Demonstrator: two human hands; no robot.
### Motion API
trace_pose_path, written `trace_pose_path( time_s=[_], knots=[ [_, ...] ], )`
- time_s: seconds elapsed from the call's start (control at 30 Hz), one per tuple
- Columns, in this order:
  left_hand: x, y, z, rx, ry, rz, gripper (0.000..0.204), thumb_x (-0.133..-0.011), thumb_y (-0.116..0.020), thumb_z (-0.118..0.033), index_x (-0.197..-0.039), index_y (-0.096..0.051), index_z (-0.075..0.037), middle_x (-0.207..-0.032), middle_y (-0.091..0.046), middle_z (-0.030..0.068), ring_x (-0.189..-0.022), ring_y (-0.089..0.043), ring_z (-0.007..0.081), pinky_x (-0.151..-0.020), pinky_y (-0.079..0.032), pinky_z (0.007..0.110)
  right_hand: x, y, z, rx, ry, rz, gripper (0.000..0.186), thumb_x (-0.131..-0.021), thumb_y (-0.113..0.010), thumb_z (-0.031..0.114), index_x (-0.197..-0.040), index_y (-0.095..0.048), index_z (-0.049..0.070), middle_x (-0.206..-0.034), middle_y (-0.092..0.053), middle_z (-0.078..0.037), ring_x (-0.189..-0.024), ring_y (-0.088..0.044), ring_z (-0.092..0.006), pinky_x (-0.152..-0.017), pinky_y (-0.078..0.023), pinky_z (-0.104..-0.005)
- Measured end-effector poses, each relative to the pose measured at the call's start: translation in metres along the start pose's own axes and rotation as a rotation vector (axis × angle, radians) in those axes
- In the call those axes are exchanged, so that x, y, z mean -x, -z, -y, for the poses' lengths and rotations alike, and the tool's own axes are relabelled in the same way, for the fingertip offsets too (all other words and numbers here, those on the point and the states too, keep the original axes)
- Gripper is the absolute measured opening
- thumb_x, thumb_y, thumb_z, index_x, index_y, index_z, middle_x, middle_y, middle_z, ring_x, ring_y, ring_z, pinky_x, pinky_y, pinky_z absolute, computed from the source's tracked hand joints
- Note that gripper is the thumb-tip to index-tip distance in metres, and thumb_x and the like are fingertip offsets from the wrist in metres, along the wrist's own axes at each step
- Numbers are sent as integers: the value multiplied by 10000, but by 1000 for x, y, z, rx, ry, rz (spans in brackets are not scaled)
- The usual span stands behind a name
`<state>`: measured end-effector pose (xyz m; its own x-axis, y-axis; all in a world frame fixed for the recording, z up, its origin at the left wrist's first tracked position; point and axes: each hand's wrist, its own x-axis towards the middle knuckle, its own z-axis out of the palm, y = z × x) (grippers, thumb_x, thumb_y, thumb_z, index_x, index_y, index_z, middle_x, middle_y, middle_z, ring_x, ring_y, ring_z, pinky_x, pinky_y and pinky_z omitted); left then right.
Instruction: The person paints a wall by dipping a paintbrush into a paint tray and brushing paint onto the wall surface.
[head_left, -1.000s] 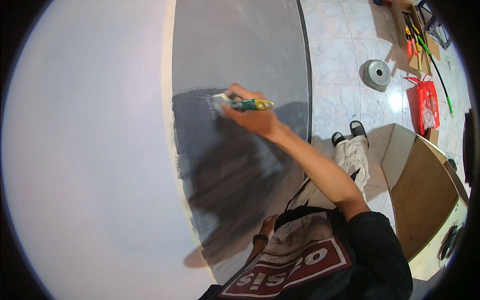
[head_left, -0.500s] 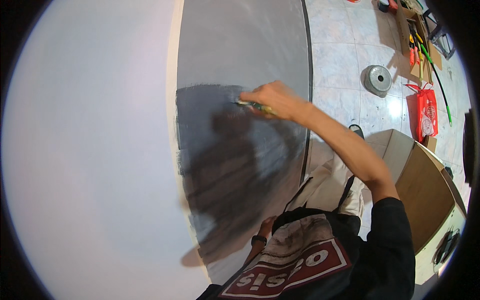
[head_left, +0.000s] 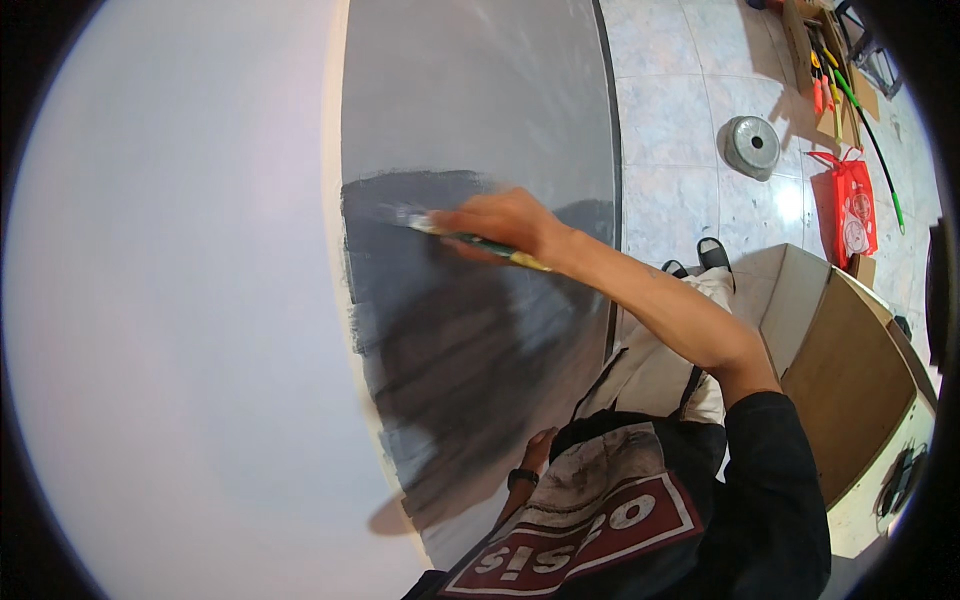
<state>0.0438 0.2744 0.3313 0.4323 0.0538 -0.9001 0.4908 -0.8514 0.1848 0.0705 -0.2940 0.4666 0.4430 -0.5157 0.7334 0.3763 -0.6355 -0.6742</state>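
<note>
My right hand [head_left: 495, 222] grips a paintbrush [head_left: 518, 258] with a green and yellow handle, its motion-blurred bristles against darker, freshly coated paint on a grey band [head_left: 465, 90]. Pale masking tape [head_left: 335, 100] separates the band from the white wall surface [head_left: 170, 280] on the left. Strokes of dark paint overlap the tape. My left hand [head_left: 537, 448], with a dark band on its wrist, hangs low beside my body; its fingers are partly hidden and too small to judge.
Right, on the tiled floor [head_left: 660, 120], lie a round metal object [head_left: 750, 148], a red bag [head_left: 855, 200], a cardboard box [head_left: 835, 120] with long-handled tools and a green pole [head_left: 898, 212]. A wooden cabinet-like box [head_left: 850, 380] stands beside my legs, near my sandalled feet [head_left: 712, 255].
My right hand and brush moved right half a second ago and have now swept back left, slightly lower. The darker paint's upper edge appears a little different.
</note>
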Motion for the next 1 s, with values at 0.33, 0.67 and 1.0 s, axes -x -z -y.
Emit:
trace_pose_path(
  time_s=[0.33, 0.67, 1.0],
  knots=[
    [0, 9, -3, 47, -48, 46, 469, -934, -672, -420, -1203, -661, -36, -1047, -686, 47, -918, -613, 127, -830, -459, 265, -4, -2, 19, -182, -701, -222, 162, -904, -664, 193, -937, -548, 85, -634, -601, -179, -593, -601, -399, -567, -488, -427],
    [35, -6, -57, -146, 114, -31, 463, -942, -651, -437, -1193, -642, -49, -1034, -685, 62, -886, -607, 119, -808, -450, 258, 34, -45, -1, -662, -662, -574, 182, -920, -698, 186, -1049, -619, 86, -698, -642, 8, -640, -579, -61, -586, -452, -258],
    [8, 24, -22, -56, -35, 83, 437, -938, -661, -430, -1168, -656, -58, -985, -670, 27, -827, -576, 96, -746, -445, 257, 87, -30, -39, -167, -955, -414, 264, -880, -706, 215, -1039, -584, 44, -604, -591, -97, -529, -551, -138, -525, -443, -332]
  ],
)
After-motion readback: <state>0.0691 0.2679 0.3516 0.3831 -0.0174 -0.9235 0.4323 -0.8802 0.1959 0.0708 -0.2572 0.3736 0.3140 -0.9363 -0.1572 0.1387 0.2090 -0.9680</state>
